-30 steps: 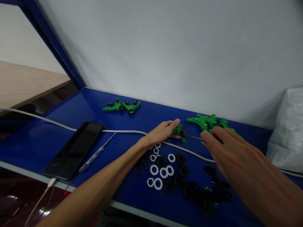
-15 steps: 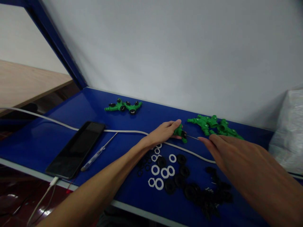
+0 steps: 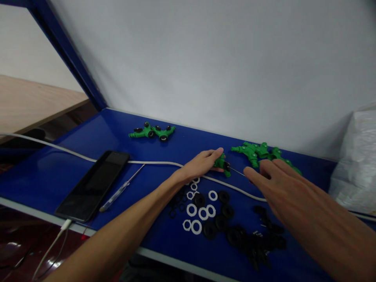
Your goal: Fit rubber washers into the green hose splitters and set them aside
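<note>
My left hand [image 3: 206, 162] is closed around a green hose splitter [image 3: 219, 161] with a black valve knob, above the blue table. In my right hand [image 3: 264, 176] is a screwdriver [image 3: 237, 171]; its handle is hidden by the fingers, and its thin shaft points left to the black knob. Whether the tip sits in a screw is too small to tell. In front of the hands lie several white ring washers [image 3: 203, 213], black ring caps [image 3: 227, 210] and a pile of small black parts [image 3: 254, 244] with little screws.
Several green splitter bodies [image 3: 251, 152] lie behind my right hand. Two splitters with black knobs [image 3: 163, 133] rest at the back left. A phone [image 3: 94, 188], a clear-handled screwdriver [image 3: 119, 192] and a white cable [image 3: 235, 188] lie across the table. A plastic-wrapped bundle [image 3: 355, 164] stands at right.
My right hand has turned and its knuckles have risen, the screwdriver shaft now slanting more. My left hand keeps its hold on the splitter. The whole view has shifted slightly.
</note>
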